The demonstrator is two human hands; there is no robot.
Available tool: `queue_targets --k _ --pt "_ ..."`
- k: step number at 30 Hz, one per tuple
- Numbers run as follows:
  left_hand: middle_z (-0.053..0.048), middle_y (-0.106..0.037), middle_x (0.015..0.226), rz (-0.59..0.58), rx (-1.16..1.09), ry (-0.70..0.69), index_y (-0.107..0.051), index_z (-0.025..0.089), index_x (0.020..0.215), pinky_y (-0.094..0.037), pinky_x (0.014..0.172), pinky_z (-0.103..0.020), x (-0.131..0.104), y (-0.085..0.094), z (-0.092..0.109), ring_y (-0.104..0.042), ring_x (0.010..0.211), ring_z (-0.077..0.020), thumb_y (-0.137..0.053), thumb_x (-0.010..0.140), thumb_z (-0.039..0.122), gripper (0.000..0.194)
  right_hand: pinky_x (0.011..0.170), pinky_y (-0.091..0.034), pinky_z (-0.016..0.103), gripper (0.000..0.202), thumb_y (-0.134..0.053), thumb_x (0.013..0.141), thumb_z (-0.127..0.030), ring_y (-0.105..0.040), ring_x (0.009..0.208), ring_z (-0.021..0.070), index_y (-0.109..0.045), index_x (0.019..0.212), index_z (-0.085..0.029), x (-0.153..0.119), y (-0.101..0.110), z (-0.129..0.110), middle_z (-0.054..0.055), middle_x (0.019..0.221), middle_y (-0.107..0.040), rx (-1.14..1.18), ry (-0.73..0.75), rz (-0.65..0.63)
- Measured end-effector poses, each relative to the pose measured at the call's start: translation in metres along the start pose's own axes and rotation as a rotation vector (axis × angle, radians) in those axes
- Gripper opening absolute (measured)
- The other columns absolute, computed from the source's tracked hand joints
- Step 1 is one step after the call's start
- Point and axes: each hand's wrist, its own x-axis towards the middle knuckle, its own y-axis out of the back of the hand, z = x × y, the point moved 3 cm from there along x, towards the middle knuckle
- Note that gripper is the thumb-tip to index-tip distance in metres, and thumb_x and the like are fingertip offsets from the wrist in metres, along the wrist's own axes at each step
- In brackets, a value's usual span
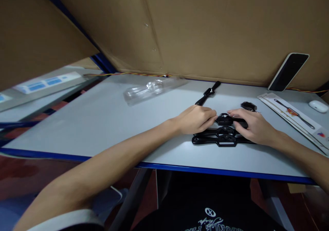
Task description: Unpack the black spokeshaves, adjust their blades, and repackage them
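Side by side in front of me lie several black spokeshaves, the nearest one [226, 140] with an open slot in its middle. My left hand [197, 119] is closed, its fingertips at the left handle of the rear spokeshave [224, 119] in this row. On the other side, my right hand [253, 125] curls thumb and fingers around the right handle of that spokeshave. Behind my left hand, another spokeshave [208, 93] lies slanted. Small black parts [248, 106] rest just behind my right hand.
A clear plastic package [154, 88] lies at the back of the grey table [102, 121]. To the right are printed cards [293, 116] showing a spokeshave, a phone [288, 72] leaning on the cardboard wall [205, 32], and a white rounded object [318, 106].
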Motion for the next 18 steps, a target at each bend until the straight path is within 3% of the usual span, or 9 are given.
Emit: queue_targets --k 4,8,12,18 --pt "-0.013 -0.068 0.107 0.032 0.078 -0.045 -0.069 0.016 0.115 -0.048 0.079 -0.037 -0.001 0.000 0.003 -0.063 0.087 -0.0229 -0.034 0.107 0.041 0.044 0.092 -0.060 0.043 0.026 -0.050 0.099 -0.022 -0.075 0.104 0.0254 -0.065 0.120 -0.020 0.002 0.001 -0.006 0.011 0.117 -0.078 -0.020 0.003 -0.030" --pt "-0.014 -0.069 0.107 -0.036 0.124 -0.009 -0.069 0.014 0.126 -0.046 0.087 -0.045 -0.003 -0.002 0.003 -0.064 0.091 -0.0278 -0.041 0.102 0.060 0.059 0.083 -0.060 0.041 0.023 -0.050 0.098 -0.020 -0.075 0.091 0.0240 -0.068 0.112 -0.019 0.004 0.001 -0.007 0.011 0.105 -0.079 -0.039 0.022 -0.019" --pt "-0.014 -0.069 0.107 -0.080 0.040 0.062 -0.069 0.013 0.126 -0.047 0.088 -0.043 -0.001 -0.006 0.001 -0.064 0.095 -0.0277 -0.042 0.103 0.052 0.053 0.092 -0.058 0.047 0.021 -0.051 0.099 -0.020 -0.075 0.085 0.0235 -0.071 0.103 -0.020 0.004 -0.001 -0.004 0.008 0.095 -0.080 -0.054 0.033 0.010" --pt "-0.011 -0.066 0.096 -0.056 -0.095 0.064 -0.073 0.013 0.118 -0.051 0.082 -0.037 0.002 -0.014 -0.003 -0.064 0.086 -0.0229 -0.039 0.104 0.039 0.045 0.079 -0.058 0.039 0.020 -0.055 0.100 -0.026 -0.073 0.084 0.0231 -0.073 0.104 -0.018 0.003 -0.001 -0.003 0.010 0.097 -0.079 -0.025 -0.035 0.014"
